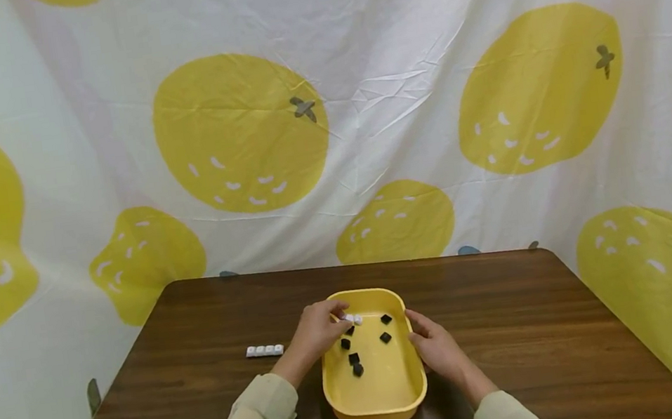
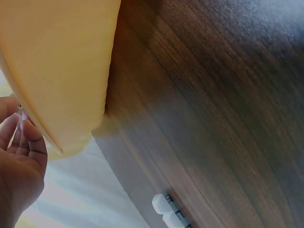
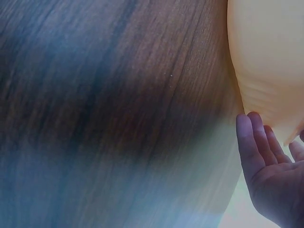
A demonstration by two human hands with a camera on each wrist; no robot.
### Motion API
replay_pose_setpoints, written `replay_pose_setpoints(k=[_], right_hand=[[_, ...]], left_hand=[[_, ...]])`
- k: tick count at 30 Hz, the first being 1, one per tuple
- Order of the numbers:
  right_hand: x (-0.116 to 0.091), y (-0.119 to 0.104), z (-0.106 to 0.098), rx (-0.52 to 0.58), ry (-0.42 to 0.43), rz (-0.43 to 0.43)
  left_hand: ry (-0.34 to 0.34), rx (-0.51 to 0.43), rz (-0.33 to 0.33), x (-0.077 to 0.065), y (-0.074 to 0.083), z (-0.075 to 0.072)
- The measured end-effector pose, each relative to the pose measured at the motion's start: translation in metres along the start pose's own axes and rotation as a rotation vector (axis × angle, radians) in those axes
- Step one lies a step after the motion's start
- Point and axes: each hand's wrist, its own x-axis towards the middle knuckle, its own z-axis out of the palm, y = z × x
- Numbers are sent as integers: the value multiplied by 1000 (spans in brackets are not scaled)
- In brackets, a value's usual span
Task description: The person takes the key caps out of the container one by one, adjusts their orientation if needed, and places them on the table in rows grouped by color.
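A yellow plastic basin [image 1: 376, 395] stands on the table, with several small black keycaps [image 1: 358, 370] scattered on its floor. My left hand [image 1: 317, 332] reaches over the basin's left rim, thumb and fingers pinched together at small white keycaps [image 1: 358, 320]. In the left wrist view its fingertips [image 2: 33, 130] meet around a tiny piece beside the rim, mostly hidden by the fingers. My right hand [image 1: 437, 345] holds the basin's right side, thumb at the rim and fingers along the outer wall. In the right wrist view, those fingers [image 3: 247, 137] lie fairly straight against the wall.
Left of the basin, a short row of white keycaps [image 1: 265, 350] sits on the dark wooden table [image 1: 515, 313]. A white cloth with a yellow lemon print [image 1: 389, 131] hangs behind the table's far edge.
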Motion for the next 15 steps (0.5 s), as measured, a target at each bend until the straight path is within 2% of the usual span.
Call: replay_pose_setpoints(k=[9,15], right_hand=[[-1,0,0,14,2,3],[0,0,1,17,-4,3]], left_hand=[[-17,-29,-13,-1,-2,-2],[-7,-22,6,-2,-2,-2]])
